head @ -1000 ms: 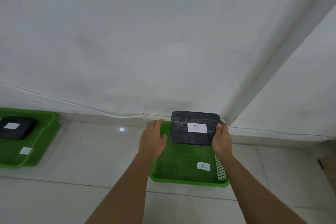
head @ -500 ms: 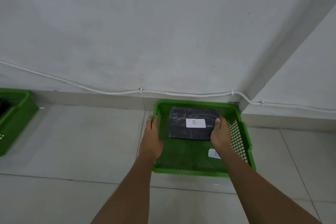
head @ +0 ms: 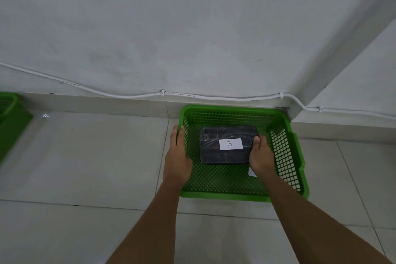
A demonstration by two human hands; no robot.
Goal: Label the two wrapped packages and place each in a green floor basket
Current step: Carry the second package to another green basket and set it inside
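One wrapped package (head: 225,146) lay in one of two green baskets (head: 285,152), right hand (head: 260,157) gripping its right edge, left hand (head: 177,156) spread flat outside the left wall.

perforated green plastic basket (head: 285,156), glossy film-wrapped package (head: 222,154)

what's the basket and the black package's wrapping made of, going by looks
Green basket: likely moulded plastic, from its uniform glossy colour and lattice walls. Black package: seems wrapped in clear plastic film, given the wrinkled sheen; its contents cannot be told. Its B label looks like matte white paper.
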